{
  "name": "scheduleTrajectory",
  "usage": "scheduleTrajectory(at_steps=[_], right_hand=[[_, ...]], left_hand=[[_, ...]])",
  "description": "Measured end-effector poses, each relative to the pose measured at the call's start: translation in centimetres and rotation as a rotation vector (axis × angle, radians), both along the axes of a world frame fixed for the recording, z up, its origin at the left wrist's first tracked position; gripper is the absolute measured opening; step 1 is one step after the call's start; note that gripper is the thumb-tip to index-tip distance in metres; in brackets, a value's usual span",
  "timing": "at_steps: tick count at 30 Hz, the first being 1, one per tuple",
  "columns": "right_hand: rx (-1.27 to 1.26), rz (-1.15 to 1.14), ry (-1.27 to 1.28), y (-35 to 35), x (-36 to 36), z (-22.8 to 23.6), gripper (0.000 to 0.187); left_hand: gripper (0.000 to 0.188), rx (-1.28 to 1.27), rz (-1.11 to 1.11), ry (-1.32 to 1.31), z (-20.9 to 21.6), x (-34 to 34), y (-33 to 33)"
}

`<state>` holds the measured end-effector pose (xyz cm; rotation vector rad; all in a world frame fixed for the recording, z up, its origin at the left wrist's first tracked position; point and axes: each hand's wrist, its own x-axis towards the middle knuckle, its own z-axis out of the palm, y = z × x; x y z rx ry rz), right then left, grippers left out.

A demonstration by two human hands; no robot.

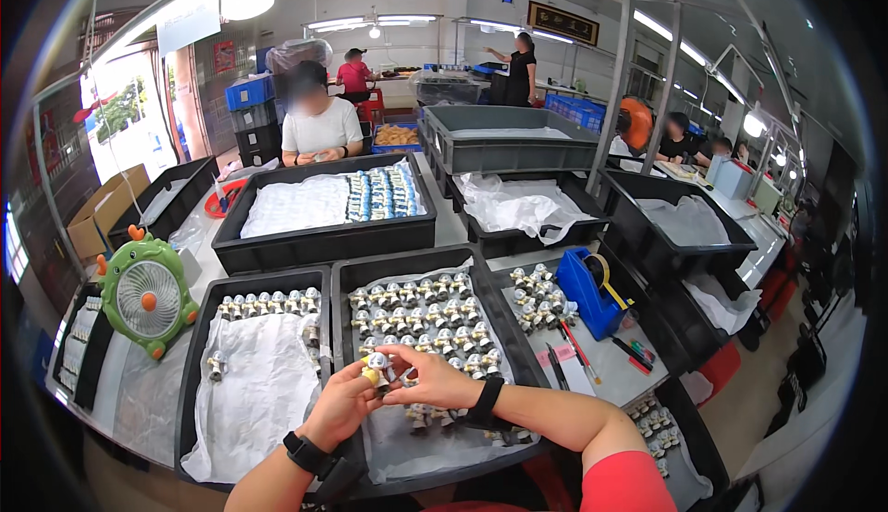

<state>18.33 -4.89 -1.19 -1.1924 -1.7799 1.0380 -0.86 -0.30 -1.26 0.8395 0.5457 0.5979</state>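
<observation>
Between the fingertips of both hands is a small figurine [377,364] with a white head and a yellow part at its front. My left hand [340,405] closes round its left side, and my right hand [433,380] pinches it from the right. Beneath them stretches a black tray [340,283] lined with white sheet and filled with rows of similar figurines [421,316]. Some figurines there are covered by my hands and forearms. To the left, another black tray [191,392] has a row of figurines along its far edge and a lone figurine [216,364] on the white sheet.
A green fan [148,292] stands at the left. Right of the trays are a blue tape dispenser [588,295], a red brush [581,353], pens and more figurines [541,299]. Farther back, a black tray [324,236] holds blue-and-white pieces, and a person [321,128] sits beyond it.
</observation>
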Motion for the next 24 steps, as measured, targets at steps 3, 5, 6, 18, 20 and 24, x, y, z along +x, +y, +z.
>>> scheduleTrajectory(at_steps=[3,5,6,18,20,24], right_hand=[[-0.003,-0.003,0.007,-0.07,-0.03,0.08,0.072],[-0.005,-0.004,0.012,-0.07,-0.06,0.07,0.072],[-0.007,-0.003,0.013,-0.05,-0.07,0.06,0.072],[-0.004,0.005,0.015,0.01,-0.05,-0.01,0.072],[-0.002,0.008,0.015,0.01,-0.08,0.01,0.072],[-0.001,0.007,0.009,-0.03,-0.13,0.11,0.072]], left_hand=[[0.038,-0.009,0.005,-0.008,-0.03,0.04,0.01],[0.038,-0.008,0.002,-0.015,-0.01,0.02,-0.01],[0.038,-0.006,0.002,-0.015,-0.08,-0.03,0.01],[0.038,0.014,-0.013,0.013,0.05,-0.07,-0.03],[0.038,0.008,-0.009,0.021,0.09,-0.07,-0.04],[0.038,0.013,-0.008,0.017,-0.40,-0.16,0.15]])
